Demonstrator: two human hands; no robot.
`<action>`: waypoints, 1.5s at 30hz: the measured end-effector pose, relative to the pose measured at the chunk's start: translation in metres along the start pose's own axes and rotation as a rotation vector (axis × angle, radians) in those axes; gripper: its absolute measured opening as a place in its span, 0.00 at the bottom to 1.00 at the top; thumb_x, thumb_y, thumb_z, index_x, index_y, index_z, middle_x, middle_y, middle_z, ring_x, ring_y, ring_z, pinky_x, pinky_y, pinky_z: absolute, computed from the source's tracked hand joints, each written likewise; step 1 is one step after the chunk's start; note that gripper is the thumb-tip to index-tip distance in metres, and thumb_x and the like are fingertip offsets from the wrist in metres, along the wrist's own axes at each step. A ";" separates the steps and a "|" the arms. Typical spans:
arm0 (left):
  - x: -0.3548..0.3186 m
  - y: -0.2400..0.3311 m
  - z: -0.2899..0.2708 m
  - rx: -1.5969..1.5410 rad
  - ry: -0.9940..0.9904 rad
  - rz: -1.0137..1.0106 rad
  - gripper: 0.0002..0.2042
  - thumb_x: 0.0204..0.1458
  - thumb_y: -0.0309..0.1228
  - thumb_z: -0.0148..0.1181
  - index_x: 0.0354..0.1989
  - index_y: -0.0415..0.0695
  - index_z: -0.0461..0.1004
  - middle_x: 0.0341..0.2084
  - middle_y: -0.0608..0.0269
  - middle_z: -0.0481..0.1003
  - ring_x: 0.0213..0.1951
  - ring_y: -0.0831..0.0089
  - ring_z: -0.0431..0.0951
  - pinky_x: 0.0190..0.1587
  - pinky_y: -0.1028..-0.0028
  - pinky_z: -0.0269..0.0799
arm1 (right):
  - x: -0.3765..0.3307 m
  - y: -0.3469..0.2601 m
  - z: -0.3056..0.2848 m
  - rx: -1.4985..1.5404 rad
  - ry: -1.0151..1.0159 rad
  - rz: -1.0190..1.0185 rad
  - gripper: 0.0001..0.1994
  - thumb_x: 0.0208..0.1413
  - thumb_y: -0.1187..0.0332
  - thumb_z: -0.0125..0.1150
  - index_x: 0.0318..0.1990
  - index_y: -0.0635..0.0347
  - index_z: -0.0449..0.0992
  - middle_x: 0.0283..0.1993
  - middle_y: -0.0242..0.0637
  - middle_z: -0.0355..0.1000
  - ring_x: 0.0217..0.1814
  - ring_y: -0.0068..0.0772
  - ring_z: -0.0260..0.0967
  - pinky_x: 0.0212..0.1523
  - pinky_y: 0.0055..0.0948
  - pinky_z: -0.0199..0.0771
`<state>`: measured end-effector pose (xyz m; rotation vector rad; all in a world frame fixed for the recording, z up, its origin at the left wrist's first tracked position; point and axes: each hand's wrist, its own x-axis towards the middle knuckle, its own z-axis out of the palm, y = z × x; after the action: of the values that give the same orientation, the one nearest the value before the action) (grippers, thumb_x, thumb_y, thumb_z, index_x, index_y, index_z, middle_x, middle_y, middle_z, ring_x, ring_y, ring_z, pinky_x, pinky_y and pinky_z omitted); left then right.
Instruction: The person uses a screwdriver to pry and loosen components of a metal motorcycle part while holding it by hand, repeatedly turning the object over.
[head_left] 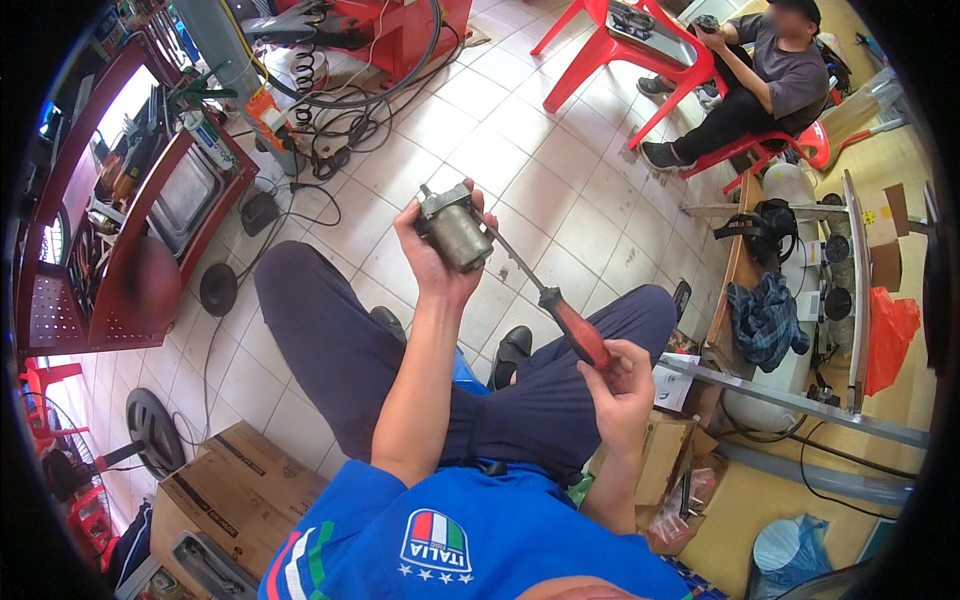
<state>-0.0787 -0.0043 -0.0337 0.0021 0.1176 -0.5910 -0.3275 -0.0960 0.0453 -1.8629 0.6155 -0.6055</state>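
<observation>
My left hand (437, 270) holds up a small grey metal cylinder, which looks like a small electric motor (457, 236), with its fingers and thumb wrapped round the sides. In my right hand (622, 392) is a screwdriver (577, 332) with a red and black handle, gripped near the handle's end. Its long dark shaft slants up and left to the motor's right side. The tip is by the motor and my left fingertips; whether it touches cannot be made out.
Below the motor, my knees stand apart over a tiled floor (590, 235). To the left are a red tool cart (120, 325), cables and a cardboard box (245, 480). A person (790, 85) sits far right beside a red stool (640, 60). A metal rail (800, 400) runs along the right.
</observation>
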 end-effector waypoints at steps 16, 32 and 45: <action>-0.002 -0.001 0.004 0.068 -0.018 0.013 0.32 0.53 0.54 0.53 0.57 0.39 0.68 0.55 0.56 0.73 0.53 0.65 0.76 0.56 0.55 0.70 | 0.005 0.003 0.006 0.012 0.105 0.045 0.16 0.66 0.69 0.59 0.57 0.68 0.69 0.36 0.38 0.77 0.33 0.23 0.73 0.39 0.23 0.75; -0.006 0.000 0.007 0.069 0.037 0.021 0.32 0.53 0.55 0.53 0.57 0.42 0.68 0.56 0.57 0.72 0.60 0.62 0.71 0.62 0.52 0.67 | 0.000 0.006 0.014 0.032 0.074 0.057 0.19 0.60 0.73 0.66 0.55 0.70 0.69 0.38 0.39 0.77 0.35 0.24 0.74 0.39 0.23 0.76; -0.005 0.001 0.006 0.108 0.024 0.027 0.30 0.54 0.54 0.53 0.56 0.42 0.70 0.57 0.58 0.72 0.60 0.63 0.72 0.62 0.51 0.67 | -0.005 0.008 0.007 0.164 -0.062 0.269 0.17 0.63 0.72 0.63 0.55 0.68 0.68 0.41 0.41 0.77 0.33 0.26 0.76 0.35 0.25 0.79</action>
<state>-0.0818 -0.0006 -0.0276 0.1157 0.1090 -0.5702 -0.3274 -0.0908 0.0349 -1.6063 0.7380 -0.4073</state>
